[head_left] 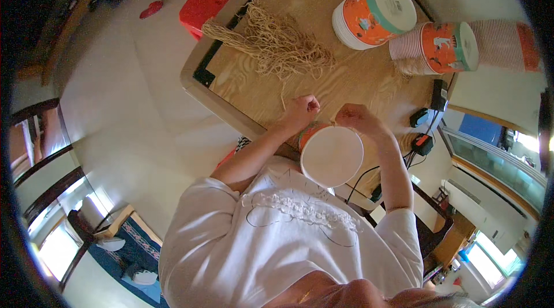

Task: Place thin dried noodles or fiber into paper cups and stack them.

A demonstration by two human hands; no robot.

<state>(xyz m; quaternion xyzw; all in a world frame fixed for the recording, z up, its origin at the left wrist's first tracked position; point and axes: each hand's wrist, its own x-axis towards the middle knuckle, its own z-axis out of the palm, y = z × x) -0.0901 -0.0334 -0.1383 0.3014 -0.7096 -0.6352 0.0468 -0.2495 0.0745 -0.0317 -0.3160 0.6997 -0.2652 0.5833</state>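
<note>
A round paper tub (332,157), white on the visible end with an orange printed side, rests at the table's near edge against my white shirt. Just beyond its upper left side, my left hand (303,110) is closed, fingers curled in; what they hold, if anything, is hidden. Over the tub's upper right rim, my right hand (356,118) is pinched, with a short tan strand of twine showing at its fingertips. A loose heap of tan twine (288,45) lies farther back on the wooden table, one strand trailing toward my left hand.
Stacked orange-and-green paper tubs (375,15) stand at the back right, with another stack on its side (441,48) beside them. Black power adapters (423,144) and cables line the right edge. A red plastic stool (210,2) is beyond the table's left edge.
</note>
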